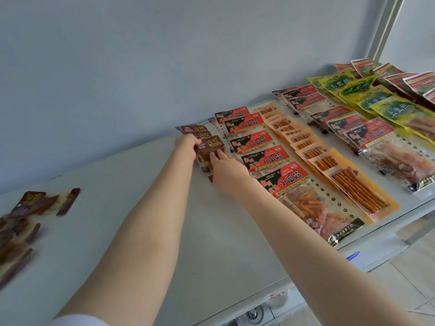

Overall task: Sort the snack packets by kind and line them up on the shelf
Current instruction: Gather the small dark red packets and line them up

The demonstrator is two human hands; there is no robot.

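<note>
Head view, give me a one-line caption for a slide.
Left hand and right hand line up brown packets beside red packets on the shelf.

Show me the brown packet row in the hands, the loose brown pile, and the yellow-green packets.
brown packet row point(213, 142): head view, label of its front packet.
loose brown pile point(30, 203): head view, top packet.
yellow-green packets point(396, 114): head view, nearest packet's green label.
</note>
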